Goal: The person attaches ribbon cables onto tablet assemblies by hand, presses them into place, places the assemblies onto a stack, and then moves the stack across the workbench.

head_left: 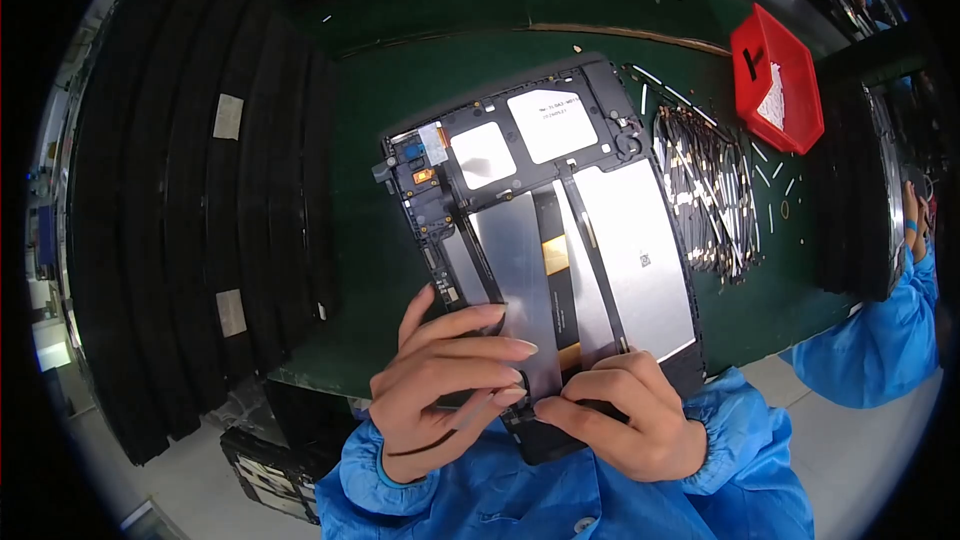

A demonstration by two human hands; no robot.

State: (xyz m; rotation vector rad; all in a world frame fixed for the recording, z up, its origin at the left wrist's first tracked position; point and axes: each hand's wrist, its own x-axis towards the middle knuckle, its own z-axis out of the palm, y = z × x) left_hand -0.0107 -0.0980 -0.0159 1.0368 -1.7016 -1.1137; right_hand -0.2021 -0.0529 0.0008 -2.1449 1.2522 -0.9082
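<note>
An opened tablet housing (555,195), black with silver plates and white labels, lies tilted before me, its near edge close to my body. My left hand (440,370) bends over its lower left part, fingers closed together. A thin black-and-white strip (440,440) runs from its fingertips across the palm side. Beside it, my right hand (640,415) is closed in a pinch at the housing's lower edge; what lies between thumb and finger is hidden. A dark flat cable (562,305) with gold patches runs between the silver plates.
Right of the housing lies a pile of thin black-and-white strips (708,195). Beyond it stands a red bin (800,90) with small white pieces. Tall black stacks (190,210) rise at left, another stack (858,200) at right. A co-worker's blue sleeve (870,340) shows at right.
</note>
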